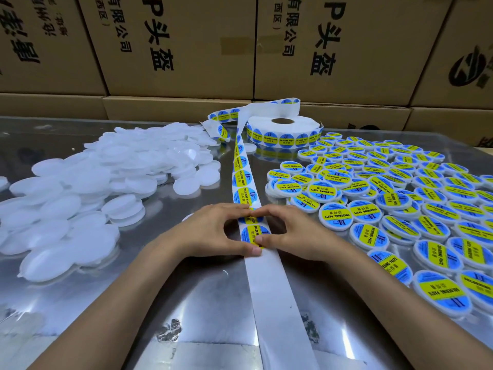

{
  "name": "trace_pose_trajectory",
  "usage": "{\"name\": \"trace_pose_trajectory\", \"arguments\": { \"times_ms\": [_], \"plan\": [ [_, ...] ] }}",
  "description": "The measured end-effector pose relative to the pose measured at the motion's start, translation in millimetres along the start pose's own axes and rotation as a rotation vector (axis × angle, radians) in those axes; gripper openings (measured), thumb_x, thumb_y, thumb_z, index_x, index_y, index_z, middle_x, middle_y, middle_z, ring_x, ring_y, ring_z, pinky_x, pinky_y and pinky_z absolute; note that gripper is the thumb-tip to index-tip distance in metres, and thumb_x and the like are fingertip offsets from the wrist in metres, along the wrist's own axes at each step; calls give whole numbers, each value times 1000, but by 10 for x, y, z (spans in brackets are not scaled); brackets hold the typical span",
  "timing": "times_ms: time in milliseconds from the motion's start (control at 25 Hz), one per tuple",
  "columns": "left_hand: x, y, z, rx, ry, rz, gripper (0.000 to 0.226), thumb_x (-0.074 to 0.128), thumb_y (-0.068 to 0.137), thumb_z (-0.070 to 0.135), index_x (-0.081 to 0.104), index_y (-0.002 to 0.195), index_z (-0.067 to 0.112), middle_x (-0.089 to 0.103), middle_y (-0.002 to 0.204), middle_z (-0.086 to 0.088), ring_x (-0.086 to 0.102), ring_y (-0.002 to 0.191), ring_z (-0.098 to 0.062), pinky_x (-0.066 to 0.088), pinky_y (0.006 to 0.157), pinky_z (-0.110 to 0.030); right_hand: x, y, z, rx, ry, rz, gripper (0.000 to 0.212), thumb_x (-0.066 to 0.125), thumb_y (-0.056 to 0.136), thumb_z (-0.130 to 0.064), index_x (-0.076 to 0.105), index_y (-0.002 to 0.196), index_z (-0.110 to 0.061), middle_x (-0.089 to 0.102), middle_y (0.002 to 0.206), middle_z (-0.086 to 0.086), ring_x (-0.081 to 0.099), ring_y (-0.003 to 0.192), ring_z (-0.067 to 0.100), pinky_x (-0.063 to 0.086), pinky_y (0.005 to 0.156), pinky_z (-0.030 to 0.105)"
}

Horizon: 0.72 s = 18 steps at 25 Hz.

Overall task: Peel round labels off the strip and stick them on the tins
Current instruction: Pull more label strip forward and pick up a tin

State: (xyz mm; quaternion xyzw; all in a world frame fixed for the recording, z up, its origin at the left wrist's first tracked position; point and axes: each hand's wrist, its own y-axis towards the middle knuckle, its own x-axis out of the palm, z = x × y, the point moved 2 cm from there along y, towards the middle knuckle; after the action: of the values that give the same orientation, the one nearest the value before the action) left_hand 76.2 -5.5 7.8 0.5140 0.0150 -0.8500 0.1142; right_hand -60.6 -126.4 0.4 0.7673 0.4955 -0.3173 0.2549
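A white backing strip with round blue-and-yellow labels (pixel 241 180) runs from a roll (pixel 282 129) at the back down the table's middle towards me. My left hand (pixel 213 231) and my right hand (pixel 290 231) meet over the strip, fingers curled. Their index fingertips touch beyond one label (pixel 250 232) and both thumbs lie at its near edge. The left thumb presses the strip and the right thumb picks at the label. Nearer me the backing (pixel 272 303) is bare. A heap of plain white tins (pixel 106 169) lies left, and labelled tins (pixel 400 204) lie right.
The table (pixel 186 303) is shiny metal under a clear sheet. Stacked cardboard boxes (pixel 186 49) wall off its far edge. A white tin's edge (pixel 188 216) shows just behind my left hand. A loose loop of strip (pixel 224 121) curls beside the roll.
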Motion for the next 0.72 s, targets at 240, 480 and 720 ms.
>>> {"name": "trace_pose_trajectory", "arguments": {
  "times_ms": [240, 480, 720],
  "plan": [
    [-40, -3, -26, -16, -74, -10, 59, 76, 67, 56, 60, 122, 43, 50, 135, 26, 43, 123, 11, 36, 107, -28, 34, -10, -46, -53, -62, 153, 31, 75, 77, -30, 64, 106, -28, 65, 103, -6, 53, 104, 18, 44, 90, 35],
    [-39, -17, 4, 52, -75, -11, 41, 72, 73, 55, 63, 113, 47, 54, 127, 32, 50, 118, 8, 42, 101, -34, 14, -47, -95, -148, -96, 234, 30, 77, 76, -25, 67, 104, -29, 68, 101, -11, 53, 100, 13, 42, 88, 30],
    [-40, -20, 23, 77, -74, -15, 38, 70, 71, 59, 61, 108, 54, 52, 126, 35, 49, 117, 10, 42, 101, -34, -26, -62, -176, -195, -61, 215, 19, 75, 75, -16, 63, 80, -30, 67, 96, -4, 53, 102, 17, 41, 90, 34]
  ]
}}
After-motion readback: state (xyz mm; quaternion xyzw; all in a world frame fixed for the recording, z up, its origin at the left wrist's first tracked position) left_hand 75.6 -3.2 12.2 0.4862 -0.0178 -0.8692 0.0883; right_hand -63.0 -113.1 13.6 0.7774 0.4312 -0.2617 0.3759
